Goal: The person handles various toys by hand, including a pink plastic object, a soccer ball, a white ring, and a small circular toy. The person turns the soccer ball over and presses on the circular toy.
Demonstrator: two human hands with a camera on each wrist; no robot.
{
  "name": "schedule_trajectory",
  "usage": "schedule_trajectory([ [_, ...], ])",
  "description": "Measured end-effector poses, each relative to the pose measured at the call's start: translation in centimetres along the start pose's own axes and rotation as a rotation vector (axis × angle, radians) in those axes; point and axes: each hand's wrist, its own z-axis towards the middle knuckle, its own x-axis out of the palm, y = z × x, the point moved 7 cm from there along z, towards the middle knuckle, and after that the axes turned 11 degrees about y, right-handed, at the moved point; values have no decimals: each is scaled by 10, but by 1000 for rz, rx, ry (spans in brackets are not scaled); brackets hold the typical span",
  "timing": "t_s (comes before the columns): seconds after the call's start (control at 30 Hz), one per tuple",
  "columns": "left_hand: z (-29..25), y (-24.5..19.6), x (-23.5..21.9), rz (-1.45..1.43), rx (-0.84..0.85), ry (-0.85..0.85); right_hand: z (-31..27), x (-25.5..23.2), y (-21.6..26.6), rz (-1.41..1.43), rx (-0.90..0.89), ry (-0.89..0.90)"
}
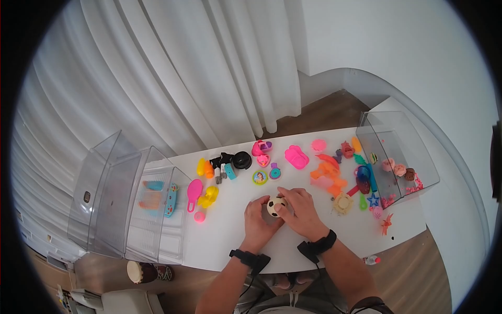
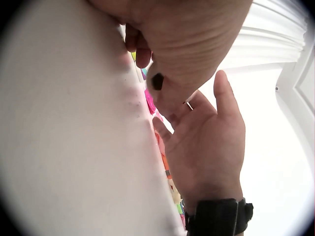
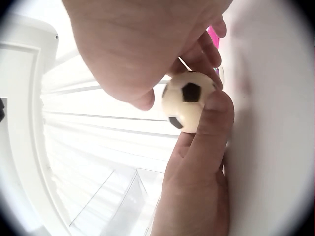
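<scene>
A small white-and-black soccer ball is held low over the white table between both hands. My left hand grips it, the thumb pressed on its side in the right wrist view. My right hand is on the ball's other side, thumb spread away and fingers reaching round near the far side. Whether its fingertips touch the ball is partly hidden.
Beyond the hands on the table lie a pink toy car, a round picture toy, orange toys and a pink racket. Clear bins stand left and right.
</scene>
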Motion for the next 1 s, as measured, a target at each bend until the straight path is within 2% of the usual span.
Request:
schedule_trajectory([
  [0.1, -1, 5, 2, -4, -9, 0, -2, -6, 13, -87, -50, -106],
  [0.2, 0, 0, 0, -3, -6, 4, -3, -1, 9, -155, -76, -42],
  [0.27, 0, -4, -2, -20, -14, 9, 0, 2, -5, 15, 42, 31],
  [0.3, 0, -4, -2, -18, -23, 3, 0, 2, -5, 14, 42, 32],
  [0.37, -1, -3, -2, -17, -33, -4, -1, -5, 2, 6, -47, -76],
  [0.5, 0, -3, -1, 31, -14, -1, -3, -7, 16, -162, -89, -117],
  [0.57, 1, -5, -3, 28, -24, 5, -1, 0, 6, -77, -20, -4],
  [0.67, 1, -7, -4, 4, -30, 12, 1, -2, -6, 72, 9, -30],
  [0.8, -1, -1, 0, 34, -13, 2, -1, -6, 11, -103, -47, -105],
  [0.87, -1, -2, -1, 47, -24, -6, -2, 0, 5, -92, -30, -18],
  [1.0, 0, -2, -2, -37, -38, 15, 3, 4, -12, 63, 5, 20],
])
